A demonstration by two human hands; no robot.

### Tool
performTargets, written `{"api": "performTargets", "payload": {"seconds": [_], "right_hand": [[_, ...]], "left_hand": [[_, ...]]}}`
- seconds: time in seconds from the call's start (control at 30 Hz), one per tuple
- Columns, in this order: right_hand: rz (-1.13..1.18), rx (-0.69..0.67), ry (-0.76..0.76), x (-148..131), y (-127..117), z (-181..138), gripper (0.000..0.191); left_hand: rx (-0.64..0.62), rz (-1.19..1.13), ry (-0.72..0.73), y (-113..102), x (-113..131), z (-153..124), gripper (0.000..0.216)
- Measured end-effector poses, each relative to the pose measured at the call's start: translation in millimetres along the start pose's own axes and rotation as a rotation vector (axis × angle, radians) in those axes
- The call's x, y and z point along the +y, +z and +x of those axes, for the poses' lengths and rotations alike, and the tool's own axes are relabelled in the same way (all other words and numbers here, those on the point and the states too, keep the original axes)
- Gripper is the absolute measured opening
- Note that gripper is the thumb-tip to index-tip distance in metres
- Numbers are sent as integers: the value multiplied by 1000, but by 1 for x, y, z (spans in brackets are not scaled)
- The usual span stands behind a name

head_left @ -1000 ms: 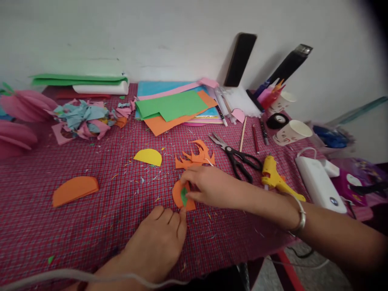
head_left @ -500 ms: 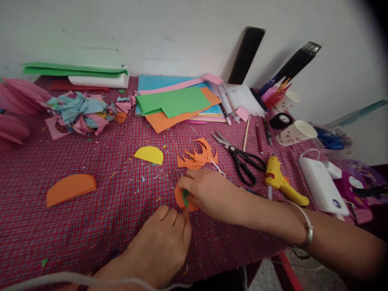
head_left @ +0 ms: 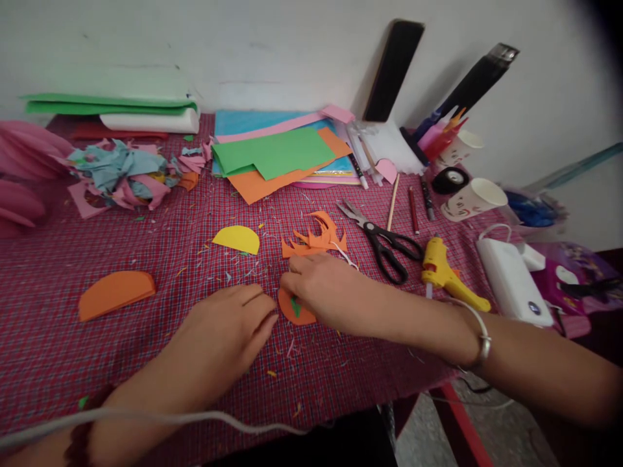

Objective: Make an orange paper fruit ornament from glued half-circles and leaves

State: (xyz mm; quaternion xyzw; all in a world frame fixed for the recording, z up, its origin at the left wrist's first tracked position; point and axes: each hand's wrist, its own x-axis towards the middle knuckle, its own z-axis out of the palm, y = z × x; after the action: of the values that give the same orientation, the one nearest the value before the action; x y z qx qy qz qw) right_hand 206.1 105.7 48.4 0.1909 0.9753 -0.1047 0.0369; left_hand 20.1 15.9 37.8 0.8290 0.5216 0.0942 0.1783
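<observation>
The orange paper cut-out (head_left: 296, 310), a rounded piece with a small green scrap (head_left: 294, 305) on its face, lies flat on the red checked cloth (head_left: 146, 259) near the front middle of the table. The right hand (head_left: 324, 285) rests on its upper right part, fingers curled down and pinching at the green scrap; the grip itself is partly hidden by the fingers. The left hand (head_left: 221, 331) lies palm down just left of the cut-out, fingers loosely extended and holding nothing, the fingertips (head_left: 269, 318) just beside the orange edge; contact cannot be confirmed.

Behind the right hand, close by, sit jagged orange offcuts (head_left: 316, 241). To their left lies a yellow half-disc (head_left: 236, 239), and well apart to the left an orange half-disc (head_left: 115, 294). Right of the hand lie black-handled scissors (head_left: 382, 240), then a yellow glue gun (head_left: 448, 275) and a white box (head_left: 511, 282). Coloured paper sheets (head_left: 277, 159) are stacked toward the wall, with a heap of pink and blue scraps (head_left: 121, 175) at the far left.

The front edge of the table runs just beneath the forearms, falling away at the right where the floor shows. Open cloth, littered only with fine paper slivers, lies between the two half-discs and in front of the left hand.
</observation>
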Motion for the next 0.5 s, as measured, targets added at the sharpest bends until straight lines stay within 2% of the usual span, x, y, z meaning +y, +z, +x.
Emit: {"api": "performTargets", "payload": {"seconds": [0.23,0.4,0.5], "right_hand": [[-16,21,-35,0,1,5,11],[61,21,-1,-7,-25,-1,11],[227,15,54,-11,-39,-7,12]], "left_hand": [[-30,-132,-99,-3,1,0,24],[35,-415,-195,-7,14,6,22],[49,-605,-261,-13,24,12,23]]}}
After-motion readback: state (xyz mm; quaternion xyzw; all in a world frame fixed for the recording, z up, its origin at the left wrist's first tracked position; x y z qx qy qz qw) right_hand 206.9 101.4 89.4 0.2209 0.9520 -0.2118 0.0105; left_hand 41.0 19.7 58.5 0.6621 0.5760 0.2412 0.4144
